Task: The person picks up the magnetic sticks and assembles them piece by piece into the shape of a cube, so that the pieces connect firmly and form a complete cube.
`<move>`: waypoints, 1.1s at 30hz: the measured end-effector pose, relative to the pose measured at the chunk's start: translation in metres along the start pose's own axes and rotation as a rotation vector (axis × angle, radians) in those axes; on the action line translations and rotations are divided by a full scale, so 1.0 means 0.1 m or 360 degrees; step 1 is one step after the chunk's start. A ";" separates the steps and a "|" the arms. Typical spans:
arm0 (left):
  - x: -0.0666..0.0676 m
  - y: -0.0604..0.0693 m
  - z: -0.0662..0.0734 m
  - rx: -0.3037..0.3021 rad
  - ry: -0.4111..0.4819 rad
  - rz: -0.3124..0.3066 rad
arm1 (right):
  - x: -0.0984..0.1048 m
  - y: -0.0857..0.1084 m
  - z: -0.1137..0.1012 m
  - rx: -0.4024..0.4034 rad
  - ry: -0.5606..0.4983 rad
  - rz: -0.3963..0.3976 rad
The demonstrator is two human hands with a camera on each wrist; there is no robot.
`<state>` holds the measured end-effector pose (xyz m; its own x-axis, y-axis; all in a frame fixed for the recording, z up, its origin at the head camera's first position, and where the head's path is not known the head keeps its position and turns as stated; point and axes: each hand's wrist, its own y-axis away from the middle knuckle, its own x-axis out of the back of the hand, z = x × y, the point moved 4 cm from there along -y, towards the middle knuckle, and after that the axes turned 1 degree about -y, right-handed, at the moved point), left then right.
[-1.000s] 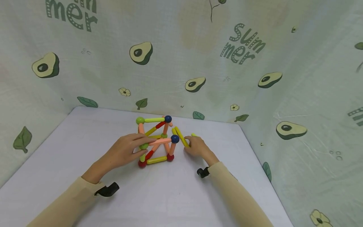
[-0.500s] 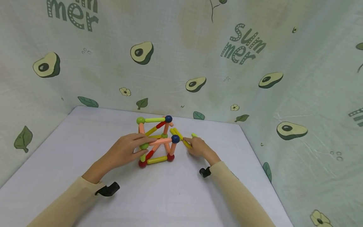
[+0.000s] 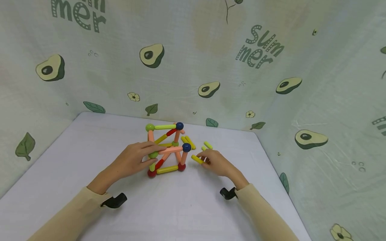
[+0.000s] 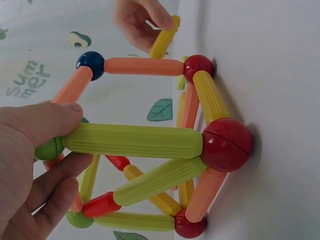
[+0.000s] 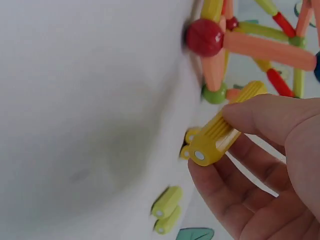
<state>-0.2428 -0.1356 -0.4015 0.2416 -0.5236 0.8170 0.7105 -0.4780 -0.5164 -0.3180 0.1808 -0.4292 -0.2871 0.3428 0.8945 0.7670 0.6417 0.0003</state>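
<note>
A cube-like frame of magnetic sticks and balls [image 3: 172,150] stands on the white table, with several diagonal sticks inside it. My left hand [image 3: 132,158] pinches its near upper-left green ball [image 4: 49,149], where a yellow-green stick [image 4: 132,140] runs down to a red ball [image 4: 227,145]. Just right of the frame, my right hand [image 3: 219,164] holds a loose yellow magnetic stick [image 5: 220,131] between thumb and fingers, above the table. The stick's end shows a small pale metal dot. Fingers of the left hand partly cover the green ball.
Two yellow sticks [image 3: 188,142] lie side by side behind the frame's right side. Two yellow-green sticks [image 3: 208,145] lie beyond my right hand. A printed cloth [image 3: 193,67] hangs behind the table and along its sides.
My right hand has picked up one yellow stick from the pile by the frame and drawn it back towards me and to the right. The left hand stays on the green ball.
</note>
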 end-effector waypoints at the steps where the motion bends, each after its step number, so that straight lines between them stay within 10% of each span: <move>1: 0.00 0.00 0.00 0.0001 0.0010 0.0000 | 0.00 0.04 -0.06 0.0045 -0.0024 0.0000; 17: 0.01 0.00 0.00 0.0024 0.0201 -0.0036 | -0.26 -0.07 -0.87 0.0447 -0.0160 0.0225; 33: -0.03 0.02 -0.02 0.0079 0.0319 0.0019 | -0.40 -0.27 -1.13 0.0434 -0.0240 0.0412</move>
<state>-0.2438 -0.1366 -0.4052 0.1174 -0.6614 0.7407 0.7411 -0.4381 -0.5087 -0.2626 0.0718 -0.4142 -0.2010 0.6009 0.7736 0.6505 0.6724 -0.3533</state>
